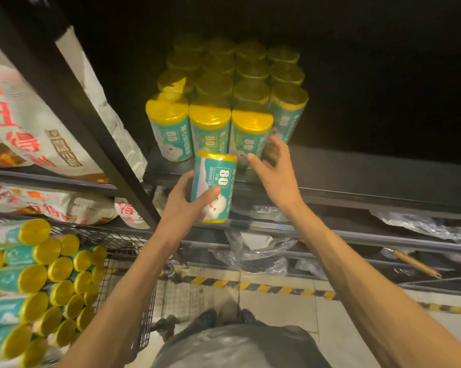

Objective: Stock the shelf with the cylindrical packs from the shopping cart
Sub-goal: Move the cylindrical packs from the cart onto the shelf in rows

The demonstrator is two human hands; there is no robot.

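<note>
One pack (213, 187) upright, left hand (182, 205) gripping

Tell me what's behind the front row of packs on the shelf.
More upright yellow-topped packs stand in rows behind the front row. Only their tops show; the shelf's back is too dark to see.

I see teal packs (213, 187) with yellow ends and white cloud print, black shelf (356, 166), white bags (24, 123) with red lettering, yellow-black hazard stripe (263, 286) on pale floor tiles (343, 328), grey wire cart (144, 328)
</note>
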